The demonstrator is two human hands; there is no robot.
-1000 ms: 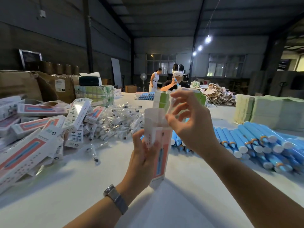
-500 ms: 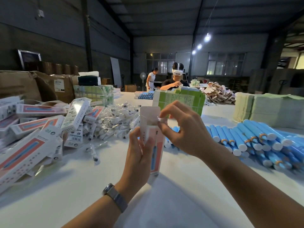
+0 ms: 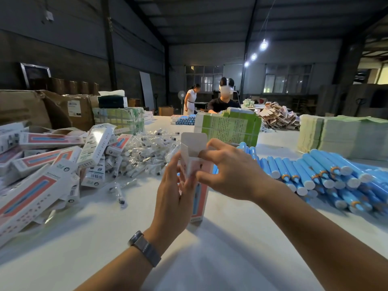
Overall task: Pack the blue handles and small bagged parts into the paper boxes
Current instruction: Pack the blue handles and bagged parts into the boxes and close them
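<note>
Right hand (image 3: 233,171) dropped from above box mouth onto side flaps since earlier frame. Left hand (image 3: 176,194) grips paper box (image 3: 198,171) upright on worktop (image 3: 231,238); right grip pinches flap, lid still open. Packed boxes (image 3: 37,185) heaped left; blue handles (image 3: 315,173), bagged parts (image 3: 147,154) remain plenty.

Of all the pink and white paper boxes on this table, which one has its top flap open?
The upright box held between the left hand and right hand; its flap stands up. The other boxes lie flat in the pile at left.
</note>
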